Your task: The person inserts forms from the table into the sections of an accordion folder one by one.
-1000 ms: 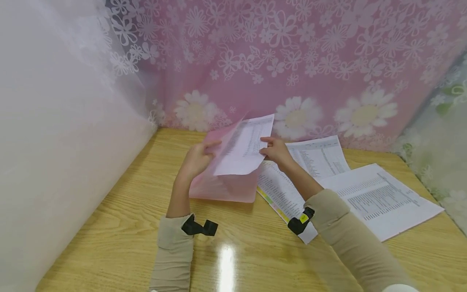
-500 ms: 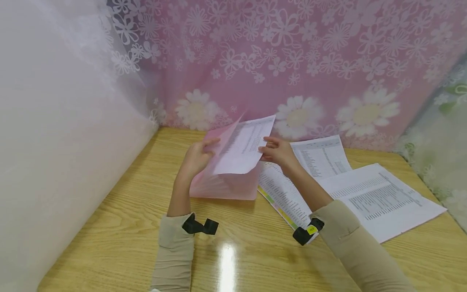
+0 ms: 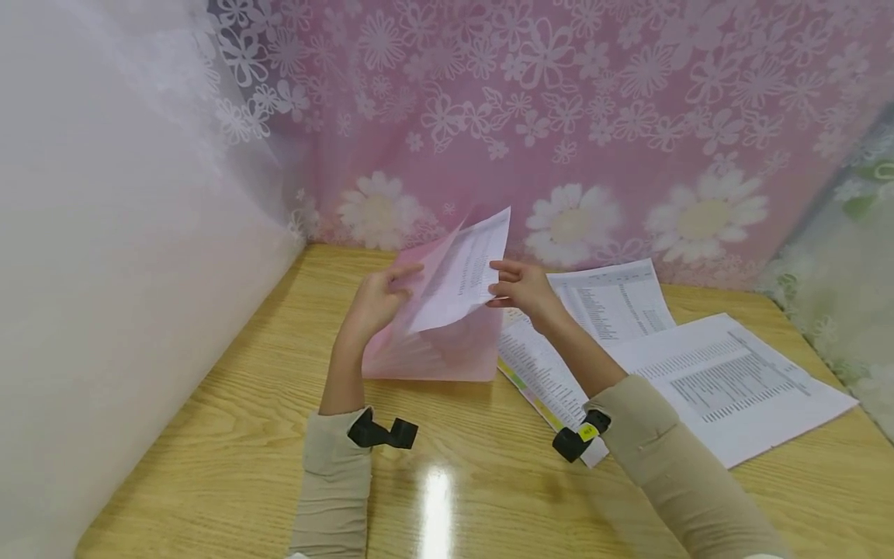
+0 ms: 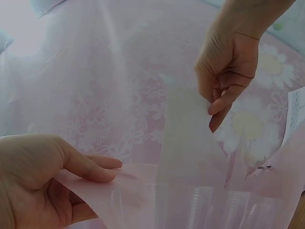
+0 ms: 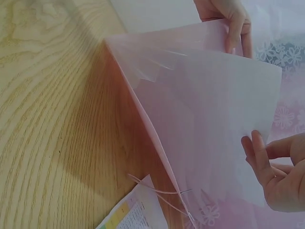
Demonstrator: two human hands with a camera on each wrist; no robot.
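Observation:
In the head view my left hand [image 3: 375, 304] pinches the left edge of a translucent pink plastic folder [image 3: 447, 359], thumb on one side and fingers on the other, as the left wrist view shows. The folder stands spread at the back of the table, tilted. My right hand [image 3: 527, 295] pinches the right edge of a white printed sheet [image 3: 469, 268] between thumb and fingers. The sheet's left part lies behind the folder's raised clear flap, and it bows upward. In the right wrist view the sheet [image 5: 228, 105] overlaps the folder's pink panel [image 5: 200, 36].
To the right several printed papers lie on the wooden table [image 3: 230, 466]: a colour-edged sheet [image 3: 541, 357], a sheet at the back [image 3: 621, 299] and a larger stack [image 3: 740, 388]. A thin cord [image 5: 159, 190] hangs from the folder. Flowered pink cloth [image 3: 489, 155] closes the back.
My right hand drew back slightly to the right, then moved left, taking the sheet's right edge left and more upright toward the folder. The left hand kept its grip in place.

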